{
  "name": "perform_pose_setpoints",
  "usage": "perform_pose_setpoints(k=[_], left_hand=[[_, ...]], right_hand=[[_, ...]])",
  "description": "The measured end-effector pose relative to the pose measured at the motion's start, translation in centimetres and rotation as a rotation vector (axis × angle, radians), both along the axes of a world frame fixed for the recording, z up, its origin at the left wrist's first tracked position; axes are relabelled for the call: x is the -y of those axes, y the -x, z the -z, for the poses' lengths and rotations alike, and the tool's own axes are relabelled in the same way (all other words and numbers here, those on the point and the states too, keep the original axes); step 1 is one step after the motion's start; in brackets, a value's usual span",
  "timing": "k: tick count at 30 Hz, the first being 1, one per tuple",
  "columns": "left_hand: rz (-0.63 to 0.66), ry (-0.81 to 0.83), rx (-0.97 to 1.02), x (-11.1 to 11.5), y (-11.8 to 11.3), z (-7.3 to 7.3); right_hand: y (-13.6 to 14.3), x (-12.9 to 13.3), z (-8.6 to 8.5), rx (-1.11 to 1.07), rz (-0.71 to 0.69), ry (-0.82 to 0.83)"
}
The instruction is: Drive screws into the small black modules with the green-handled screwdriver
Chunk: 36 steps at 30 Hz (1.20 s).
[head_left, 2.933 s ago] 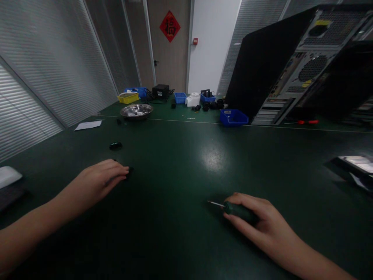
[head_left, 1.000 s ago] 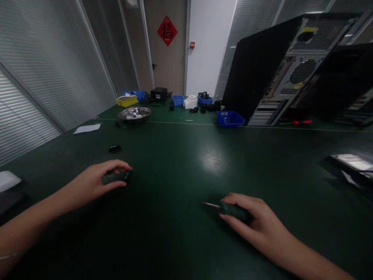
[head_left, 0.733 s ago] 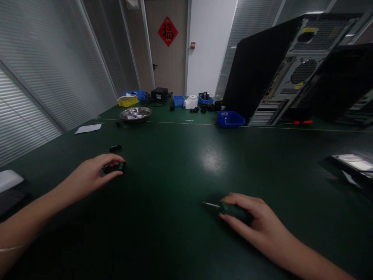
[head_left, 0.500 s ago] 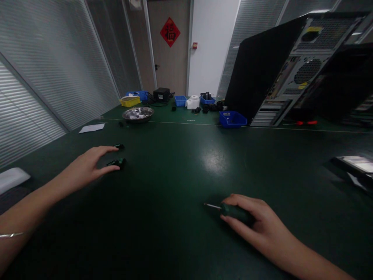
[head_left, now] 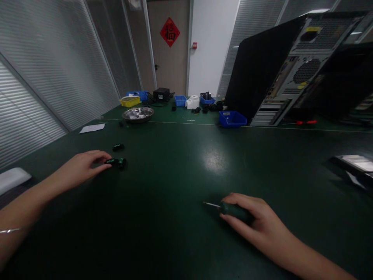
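Observation:
In my right hand [head_left: 256, 217] lies a screwdriver [head_left: 236, 212], its dark green handle wrapped by my fingers and thumb. The thin metal shaft points left, low over the tabletop. On the left, my left hand [head_left: 90, 163] has its thumb and fingertips closed on a small black part with green markings [head_left: 111, 161]. Touching or very near that part's right end is another small black-and-green piece [head_left: 122, 163]. A separate small black part [head_left: 118, 147] rests a little farther back. What exactly these small parts are is too dark to tell.
A shiny metal bowl [head_left: 138, 114] and a white paper sheet [head_left: 92, 128] lie at the back left of the green table [head_left: 163, 175]. A blue bin [head_left: 232, 119] stands beside a large black computer case [head_left: 265, 66]. Dark flat objects [head_left: 357, 165] lie at right.
My left hand has drawn back slightly, and its spread thumb and fingers have closed on the nearer small black part. The right hand with the screwdriver has hardly moved.

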State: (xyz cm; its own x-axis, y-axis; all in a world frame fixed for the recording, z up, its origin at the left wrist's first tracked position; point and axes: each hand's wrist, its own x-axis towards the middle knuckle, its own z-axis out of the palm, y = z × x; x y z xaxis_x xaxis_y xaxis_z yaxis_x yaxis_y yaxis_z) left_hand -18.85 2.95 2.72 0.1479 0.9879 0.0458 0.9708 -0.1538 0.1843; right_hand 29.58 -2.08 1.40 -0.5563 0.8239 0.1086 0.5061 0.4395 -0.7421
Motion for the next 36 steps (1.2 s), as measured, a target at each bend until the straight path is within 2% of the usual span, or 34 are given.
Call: perform_pose_setpoints(k=[6,14,20,23,30,36], left_hand=[[0.08,-0.066,0.021,0.6,-1.6,-0.4],[0.107,-0.053,0.048,-0.3,-2.3,1.0],[0.082,-0.039,0.076,0.4,-3.1,0.2],[0.089,-0.037,0.085,0.4,-2.9,0.3],[0.087,-0.062,0.098,-0.7,-1.6,1.5],[0.069,-0.08,0.104,-0.6,-1.4,1.4]], right_hand=[[0.1,0.1,-0.4,-0.015,0.007,0.0],[0.3,0.1,-0.2,0.0,0.007,0.004],[0.2,0.1,-0.1,-0.006,0.003,0.009],[0.2,0.2,-0.2,0.001,0.0,0.014],[0.0,0.3,-0.1,-0.008,-0.016,0.015],[0.1,0.2,0.0,-0.006,-0.013,0.019]])
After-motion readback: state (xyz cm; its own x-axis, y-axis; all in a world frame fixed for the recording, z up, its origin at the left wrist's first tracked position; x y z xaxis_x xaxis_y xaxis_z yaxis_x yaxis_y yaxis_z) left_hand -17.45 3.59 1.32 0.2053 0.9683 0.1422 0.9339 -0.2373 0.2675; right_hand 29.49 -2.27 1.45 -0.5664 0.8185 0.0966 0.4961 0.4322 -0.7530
